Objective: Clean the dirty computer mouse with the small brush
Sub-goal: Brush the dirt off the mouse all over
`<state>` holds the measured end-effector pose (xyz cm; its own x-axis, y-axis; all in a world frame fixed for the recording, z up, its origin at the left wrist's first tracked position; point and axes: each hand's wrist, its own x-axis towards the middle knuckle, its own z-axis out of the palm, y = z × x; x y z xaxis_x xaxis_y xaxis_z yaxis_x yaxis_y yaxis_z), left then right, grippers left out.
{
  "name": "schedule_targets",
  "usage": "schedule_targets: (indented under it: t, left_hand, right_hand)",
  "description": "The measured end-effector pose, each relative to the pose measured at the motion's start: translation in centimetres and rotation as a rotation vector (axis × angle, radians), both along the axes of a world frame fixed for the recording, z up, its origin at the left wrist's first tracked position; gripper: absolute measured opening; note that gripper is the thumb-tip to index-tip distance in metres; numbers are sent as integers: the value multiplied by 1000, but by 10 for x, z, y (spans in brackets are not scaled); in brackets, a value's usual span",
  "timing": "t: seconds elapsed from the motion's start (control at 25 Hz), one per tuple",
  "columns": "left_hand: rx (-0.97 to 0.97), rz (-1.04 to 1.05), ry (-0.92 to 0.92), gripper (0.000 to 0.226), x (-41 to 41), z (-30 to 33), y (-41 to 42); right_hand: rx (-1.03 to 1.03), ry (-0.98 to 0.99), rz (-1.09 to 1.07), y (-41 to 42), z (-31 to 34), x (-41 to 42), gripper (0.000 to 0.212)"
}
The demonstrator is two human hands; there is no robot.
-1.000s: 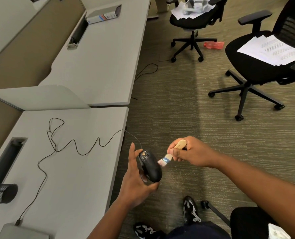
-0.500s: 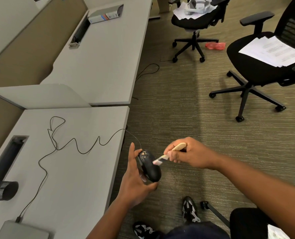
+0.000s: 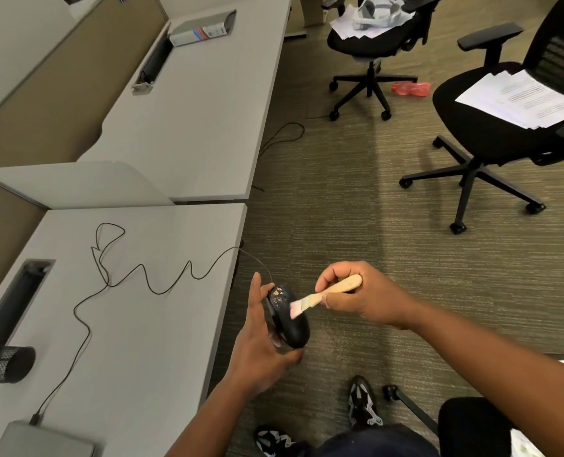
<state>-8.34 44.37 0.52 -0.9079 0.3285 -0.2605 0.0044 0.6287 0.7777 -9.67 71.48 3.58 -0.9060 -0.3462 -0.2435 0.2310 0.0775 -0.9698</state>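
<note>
Mouse (image 3: 288, 319), black, corded and speckled with pale crumbs near its front, sits cradled in the left hand (image 3: 260, 344) beyond the grey desk's (image 3: 135, 324) edge. The right hand (image 3: 356, 296) pinches the small wooden-handled brush (image 3: 323, 293), whose bristles have moved from just beside the mouse onto its back, apparently touching, so sweeping has begun below the crumbs.

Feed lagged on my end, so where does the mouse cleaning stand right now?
Done: the left hand holds the mouse off the desk edge, and the right hand grips the small brush. In hand: the bristles touch the mouse's middle. Left: pale crumbs near the cable end are not yet swept off, so cleaning looks early.
</note>
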Motion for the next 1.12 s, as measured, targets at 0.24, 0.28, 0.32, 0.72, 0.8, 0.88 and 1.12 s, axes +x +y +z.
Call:
schedule_targets:
  t: [0.24,0.28,0.32,0.72,0.8,0.88,1.12]
  left_hand:
    - [-21,-34,18,152,1,3,3]
    - [-22,-47,20,151,2,3,3]
    - [-23,-60,19,149,2,3,3]
    - [-27,-130,-58,150,7,8,6]
    - [-26,-143,-80,151,8,8,6]
    - [-23,-152,-91,152,10,8,6]
    - [-2,-166,-116,153,12,7,8]
  right_hand:
    - [-43,-23,19,-5,7,-2,9]
    - [-36,-24,21,-6,8,-3,8]
    - [-26,-25,17,-7,9,-4,7]
    - [120,37,3,-13,11,-14,11]
    - [145,56,-16,-15,9,-14,9]
    - [176,86,-35,-15,8,-15,7]
    - [208,137,-85,-20,2,-12,5]
